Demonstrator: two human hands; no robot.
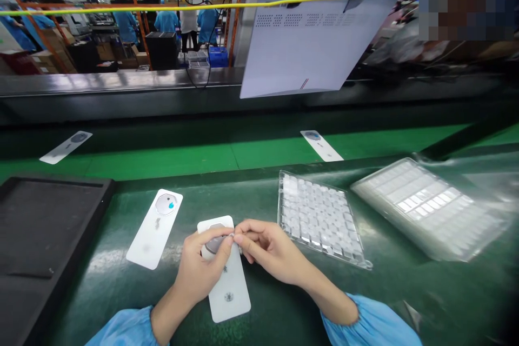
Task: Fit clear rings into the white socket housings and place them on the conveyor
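A long white panel (230,300) with rounded corners lies in front of me on the green bench, a grey round part near its far end. My left hand (197,267) arches over that round part, thumb and forefinger closed together at its right side. From the right, my right hand (278,254) meets those fingertips with a closed pinch. Whatever is between the fingertips is tiny and mostly covered. Left of them rests a second white panel (152,238) with a round grey part and a blue mark. A clear tray (320,216) of small whitish pieces sits to the right.
Stacked clear trays (430,211) stand farther right. A black tray (48,248) takes up the left side. On the green strip beyond the bench edge lie two more white panels, a left one (60,151) and a right one (324,147). A white sheet (304,54) hangs ahead.
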